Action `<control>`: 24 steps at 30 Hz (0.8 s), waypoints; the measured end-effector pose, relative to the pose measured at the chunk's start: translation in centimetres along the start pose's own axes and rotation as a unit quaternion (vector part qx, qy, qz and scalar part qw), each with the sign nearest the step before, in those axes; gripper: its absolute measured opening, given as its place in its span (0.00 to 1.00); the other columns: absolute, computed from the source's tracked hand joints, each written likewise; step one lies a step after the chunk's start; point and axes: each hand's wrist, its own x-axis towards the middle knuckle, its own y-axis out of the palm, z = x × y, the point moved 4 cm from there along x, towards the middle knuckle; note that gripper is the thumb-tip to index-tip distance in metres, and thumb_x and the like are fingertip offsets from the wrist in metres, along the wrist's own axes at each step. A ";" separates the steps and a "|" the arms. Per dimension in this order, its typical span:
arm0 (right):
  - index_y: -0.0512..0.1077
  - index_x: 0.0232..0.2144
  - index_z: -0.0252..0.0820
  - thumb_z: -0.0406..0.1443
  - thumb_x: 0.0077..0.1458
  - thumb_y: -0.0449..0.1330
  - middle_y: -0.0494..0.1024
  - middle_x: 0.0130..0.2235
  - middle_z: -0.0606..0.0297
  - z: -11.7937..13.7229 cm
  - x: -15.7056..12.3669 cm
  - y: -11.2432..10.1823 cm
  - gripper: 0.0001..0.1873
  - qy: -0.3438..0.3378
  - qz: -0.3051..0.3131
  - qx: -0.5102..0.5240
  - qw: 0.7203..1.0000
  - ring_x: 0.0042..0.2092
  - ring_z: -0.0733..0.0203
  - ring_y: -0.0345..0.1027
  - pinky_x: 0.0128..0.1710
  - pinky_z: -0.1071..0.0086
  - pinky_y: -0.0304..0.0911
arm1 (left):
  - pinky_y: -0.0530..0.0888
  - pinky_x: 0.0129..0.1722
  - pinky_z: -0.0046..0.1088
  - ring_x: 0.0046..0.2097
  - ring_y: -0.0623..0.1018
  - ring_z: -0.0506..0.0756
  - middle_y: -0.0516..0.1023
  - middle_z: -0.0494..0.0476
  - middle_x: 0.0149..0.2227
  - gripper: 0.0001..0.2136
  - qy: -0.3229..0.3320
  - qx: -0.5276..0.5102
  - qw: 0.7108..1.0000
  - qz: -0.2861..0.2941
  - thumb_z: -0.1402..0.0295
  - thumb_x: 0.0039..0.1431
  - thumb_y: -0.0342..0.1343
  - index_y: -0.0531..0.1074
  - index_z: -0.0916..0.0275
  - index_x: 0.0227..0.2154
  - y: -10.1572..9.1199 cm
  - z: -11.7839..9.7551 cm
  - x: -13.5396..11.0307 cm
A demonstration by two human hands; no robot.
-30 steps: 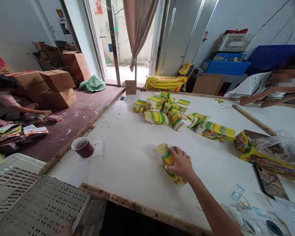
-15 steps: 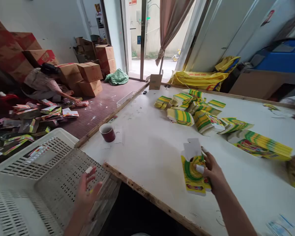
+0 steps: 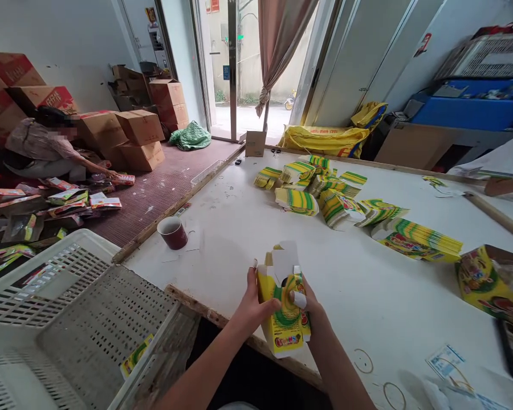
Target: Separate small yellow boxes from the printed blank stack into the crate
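A yellow and green printed carton [image 3: 285, 322] is held over the near edge of the white table [image 3: 222, 250], its white flaps standing open at the top. My left hand [image 3: 254, 304] grips it from the left, thumb across the front. On the carton's right side, my right hand [image 3: 314, 310] is closed with its white-wrapped thumb on the front panel. What the carton holds inside cannot be made out. To the lower left, another yellow and green carton [image 3: 137, 356] lies in the white plastic crate [image 3: 94, 242].
Piles of flat cartons [image 3: 297, 201] lie across the table's far side. A dark red mug [image 3: 174, 234] stands at the left, an open yellow box [image 3: 481, 279] at the right. Rubber bands [image 3: 394, 396] lie nearby. Another person [image 3: 47, 145] crouches on the floor among packets.
My left hand has moved from over the crate to the carton and gripped it. My right hand has brought the carton left and nearer. The view has shifted slightly right.
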 end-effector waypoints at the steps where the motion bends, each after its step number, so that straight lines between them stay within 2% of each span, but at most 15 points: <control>1: 0.64 0.56 0.49 0.42 0.39 0.71 0.79 0.48 0.56 -0.1 0.0 -0.1 0.41 0.001 -0.007 -0.002 1.000 0.47 0.40 0.76 0.44 0.51 0.74 | 0.74 0.53 0.48 0.60 0.70 0.71 0.63 0.70 0.62 0.56 -0.013 -0.015 1.000 0.000 0.48 0.40 0.71 0.41 0.54 0.66 0.3 -0.2 0.0; 3: 0.61 0.59 0.51 0.42 0.39 0.72 0.78 0.51 0.56 -0.5 0.2 -0.3 0.44 0.006 -0.026 -0.005 1.000 0.49 0.40 0.75 0.46 0.50 0.73 | 0.76 0.48 0.46 0.53 0.76 0.69 0.70 0.69 0.57 0.55 -0.040 -0.035 0.999 -0.002 0.56 0.38 0.74 0.44 0.56 0.65 0.6 -0.5 0.0; 6: 0.58 0.63 0.53 0.42 0.40 0.71 0.73 0.57 0.55 -1.3 0.6 -0.6 0.48 0.013 -0.047 -0.015 0.999 0.52 0.41 0.73 0.48 0.51 0.72 | 0.78 0.44 0.44 0.48 0.79 0.68 0.75 0.68 0.51 0.53 -0.067 -0.058 0.996 -0.023 0.64 0.33 0.76 0.49 0.60 0.61 0.5 -0.5 0.2; 8: 0.58 0.63 0.52 0.46 0.44 0.70 0.72 0.59 0.55 -1.8 1.1 -0.9 0.45 0.005 -0.054 -0.043 0.998 0.53 0.42 0.72 0.47 0.52 0.72 | 0.78 0.44 0.44 0.48 0.79 0.68 0.76 0.66 0.51 0.51 -0.067 -0.070 0.994 -0.058 0.66 0.32 0.76 0.52 0.59 0.60 0.1 -0.1 0.3; 10: 0.62 0.60 0.49 0.53 0.48 0.65 0.73 0.58 0.53 -1.8 1.8 -1.4 0.39 -0.023 -0.072 -0.139 0.987 0.53 0.42 0.73 0.46 0.52 0.72 | 0.77 0.45 0.44 0.49 0.79 0.68 0.76 0.64 0.50 0.48 -0.059 -0.084 0.991 -0.089 0.66 0.33 0.75 0.55 0.58 0.58 -0.4 0.3 0.4; 13: 0.69 0.53 0.44 0.57 0.45 0.64 0.73 0.56 0.49 -0.7 2.6 -2.3 0.38 -0.084 -0.120 -0.307 0.940 0.57 0.39 0.68 0.51 0.47 0.67 | 0.77 0.46 0.43 0.49 0.79 0.66 0.77 0.61 0.48 0.43 -0.023 -0.084 0.986 -0.142 0.65 0.35 0.74 0.57 0.57 0.55 -1.3 0.4 0.6; 15: 0.71 0.50 0.43 0.55 0.45 0.66 0.74 0.56 0.49 0.4 2.5 -2.6 0.34 -0.125 -0.152 -0.359 0.912 0.58 0.40 0.66 0.54 0.45 0.63 | 0.78 0.46 0.42 0.49 0.79 0.64 0.75 0.61 0.49 0.41 0.007 -0.063 0.981 -0.182 0.63 0.37 0.74 0.56 0.57 0.53 -2.1 0.2 0.6; 17: 0.71 0.47 0.43 0.50 0.50 0.64 0.77 0.52 0.51 1.4 1.9 -2.1 0.25 -0.177 -0.156 -0.399 0.886 0.53 0.44 0.71 0.53 0.48 0.65 | 0.78 0.46 0.40 0.50 0.79 0.64 0.74 0.63 0.51 0.38 0.027 -0.034 0.974 -0.221 0.59 0.40 0.72 0.56 0.57 0.51 -2.9 -0.1 0.7; 20: 0.72 0.44 0.44 0.39 0.58 0.58 0.80 0.42 0.56 2.1 0.9 0.2 0.11 -0.261 -0.087 -0.485 0.830 0.42 0.52 0.76 0.43 0.58 0.72 | 0.77 0.48 0.38 0.53 0.77 0.64 0.71 0.67 0.54 0.39 0.045 0.003 0.963 -0.267 0.52 0.42 0.70 0.54 0.57 0.52 -3.9 -0.3 0.7; 22: 0.71 0.43 0.45 0.32 0.57 0.54 0.80 0.41 0.57 1.9 0.6 1.9 0.12 -0.298 -0.029 -0.541 0.786 0.41 0.54 0.76 0.39 0.62 0.73 | 0.76 0.49 0.38 0.55 0.75 0.64 0.70 0.70 0.55 0.43 0.049 0.033 0.960 -0.274 0.49 0.43 0.68 0.50 0.58 0.56 -4.1 -0.1 0.8; 24: 0.70 0.43 0.44 0.28 0.56 0.51 0.78 0.41 0.57 1.6 0.7 3.0 0.14 -0.327 0.000 -0.593 0.736 0.42 0.54 0.75 0.38 0.64 0.73 | 0.74 0.52 0.39 0.57 0.73 0.65 0.68 0.71 0.56 0.45 0.051 0.085 0.954 -0.281 0.49 0.45 0.67 0.48 0.59 0.59 -4.2 0.4 0.7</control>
